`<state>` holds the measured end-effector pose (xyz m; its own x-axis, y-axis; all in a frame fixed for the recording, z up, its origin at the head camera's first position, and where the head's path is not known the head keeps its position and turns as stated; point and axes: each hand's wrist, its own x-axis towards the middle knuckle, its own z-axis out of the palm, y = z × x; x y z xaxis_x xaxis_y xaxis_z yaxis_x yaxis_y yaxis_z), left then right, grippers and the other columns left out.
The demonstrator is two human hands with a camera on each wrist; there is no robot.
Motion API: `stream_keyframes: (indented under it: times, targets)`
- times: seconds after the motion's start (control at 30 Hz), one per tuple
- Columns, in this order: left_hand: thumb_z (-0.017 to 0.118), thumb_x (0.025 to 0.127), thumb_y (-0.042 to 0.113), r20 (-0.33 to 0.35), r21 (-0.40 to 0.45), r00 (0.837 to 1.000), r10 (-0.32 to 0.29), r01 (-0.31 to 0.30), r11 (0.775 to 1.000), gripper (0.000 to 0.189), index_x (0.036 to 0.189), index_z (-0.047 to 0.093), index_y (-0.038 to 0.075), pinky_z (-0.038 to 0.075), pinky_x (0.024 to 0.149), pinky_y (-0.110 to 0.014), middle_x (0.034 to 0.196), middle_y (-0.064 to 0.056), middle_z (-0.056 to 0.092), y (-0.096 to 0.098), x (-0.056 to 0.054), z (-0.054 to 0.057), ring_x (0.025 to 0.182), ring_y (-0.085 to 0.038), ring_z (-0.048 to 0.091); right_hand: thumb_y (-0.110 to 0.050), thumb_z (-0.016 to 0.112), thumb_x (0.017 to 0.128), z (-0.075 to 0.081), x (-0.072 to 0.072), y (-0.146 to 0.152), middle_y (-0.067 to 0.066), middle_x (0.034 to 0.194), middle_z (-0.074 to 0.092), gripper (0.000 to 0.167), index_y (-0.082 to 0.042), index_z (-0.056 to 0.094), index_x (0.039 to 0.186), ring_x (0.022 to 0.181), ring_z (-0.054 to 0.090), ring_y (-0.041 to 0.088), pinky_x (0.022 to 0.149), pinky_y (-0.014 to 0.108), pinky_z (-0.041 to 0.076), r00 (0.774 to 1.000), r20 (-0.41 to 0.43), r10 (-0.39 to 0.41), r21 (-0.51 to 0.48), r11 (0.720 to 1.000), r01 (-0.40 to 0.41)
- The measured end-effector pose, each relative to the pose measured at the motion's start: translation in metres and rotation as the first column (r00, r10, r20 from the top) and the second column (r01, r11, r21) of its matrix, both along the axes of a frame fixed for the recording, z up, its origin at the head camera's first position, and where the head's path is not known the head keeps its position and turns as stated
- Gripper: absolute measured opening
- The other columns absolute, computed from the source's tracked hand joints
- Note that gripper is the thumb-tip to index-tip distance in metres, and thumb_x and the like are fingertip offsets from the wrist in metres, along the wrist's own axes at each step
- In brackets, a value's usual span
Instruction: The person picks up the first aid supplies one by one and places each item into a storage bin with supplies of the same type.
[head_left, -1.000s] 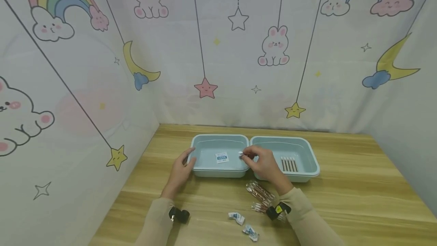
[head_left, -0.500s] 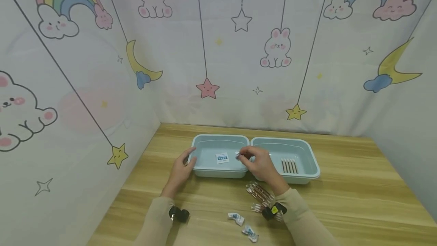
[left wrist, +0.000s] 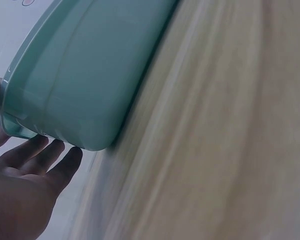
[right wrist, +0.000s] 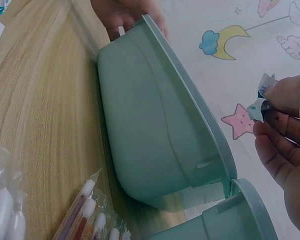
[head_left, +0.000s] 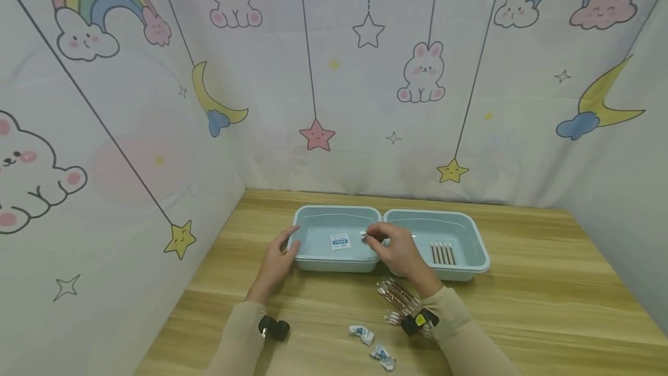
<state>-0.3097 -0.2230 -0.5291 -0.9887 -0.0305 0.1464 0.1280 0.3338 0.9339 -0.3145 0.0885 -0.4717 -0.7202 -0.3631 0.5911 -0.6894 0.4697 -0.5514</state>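
Note:
My left hand (head_left: 275, 261) holds the left end of a pale blue plastic tray (head_left: 334, 266); its fingertips touch the end wall in the left wrist view. Inside that tray lies a flat square white packet (head_left: 340, 242) with a blue band. Above the tray's right end, my right hand (head_left: 400, 248) pinches a small crumpled white-and-blue wrapper (right wrist: 259, 107) between thumb and fingers. Part of it is hidden by the fingers. A second blue tray (head_left: 477, 248) sits to the right, with a row of several brown-stemmed, white-tipped swabs (head_left: 443, 253) in it.
Several clear-wrapped swabs (head_left: 395, 293) lie on the wooden table (head_left: 548, 306) below the right hand, partly under its wrist. Two crumpled white-and-blue packets, one at the left (head_left: 362, 334) and one nearer (head_left: 383, 357), lie in front. Printed fabric walls (head_left: 334, 91) enclose the table.
The right hand has moved slightly left with the small wrapper, from the trays' join to over the left tray's right end. The left hand stays put on its tray.

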Motion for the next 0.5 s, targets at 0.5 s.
stream_keyframes:
  times: [0.5]
  targets:
    - [0.057, 0.11, 0.015, -0.009, 0.006, 1.0, -0.001, 0.001, 1.0, 0.047, 0.156, 0.053, 0.003, 0.031, 0.134, -0.061, 0.17, -0.029, 0.039, 0.0005, 0.0003, 0.0008, 0.161, -0.047, 0.035, -0.003, 0.074, 0.097, 0.0012, 0.0002, 0.002, 0.009, 0.092, 0.081, 0.008, -0.004, 0.077, 0.104, 0.08, 0.075, 0.021, 0.063, 0.037, 0.063, 1.0, 0.008, 0.013, -0.008, 1.0, -0.013]
